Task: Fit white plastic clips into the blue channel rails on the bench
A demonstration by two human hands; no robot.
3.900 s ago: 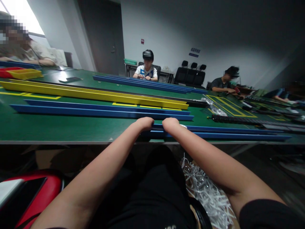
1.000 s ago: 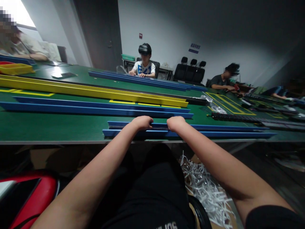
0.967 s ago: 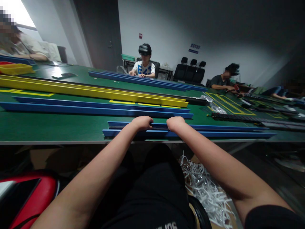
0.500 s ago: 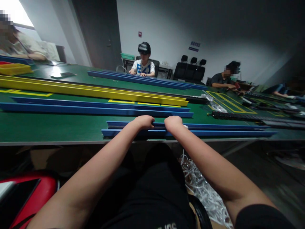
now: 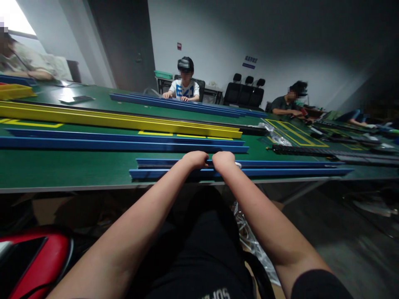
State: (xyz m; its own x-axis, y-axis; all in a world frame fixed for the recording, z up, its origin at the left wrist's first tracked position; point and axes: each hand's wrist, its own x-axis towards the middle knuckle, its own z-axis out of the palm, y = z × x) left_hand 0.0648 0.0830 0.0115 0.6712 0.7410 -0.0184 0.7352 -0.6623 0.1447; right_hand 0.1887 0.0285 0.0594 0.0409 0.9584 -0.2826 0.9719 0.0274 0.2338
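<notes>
A long blue channel (image 5: 286, 172) lies along the near edge of the green table, with a dark strip between its two raised walls. My left hand (image 5: 196, 159) is over the middle of this channel, its fingers curled down and closed. Close beside it on the right, my right hand (image 5: 223, 160) is also curled inward over the channel. Both sets of fingertips are hidden, so what they pinch cannot be made out. A small white piece (image 5: 238, 165) shows at the right hand's outer side; its kind is unclear.
Beyond lie another blue channel (image 5: 124, 143), a yellow channel (image 5: 124, 119) and several blue channels (image 5: 187, 104). Black strips (image 5: 299, 150) and clear plastic wrap (image 5: 279, 138) are on the right. Co-workers sit around the table (image 5: 77, 168). A red chair (image 5: 59, 257) stands at lower left.
My left hand has moved right along the channel, narrowing the gap to my right hand. The whole view has shifted slightly, and the channel stays on the table.
</notes>
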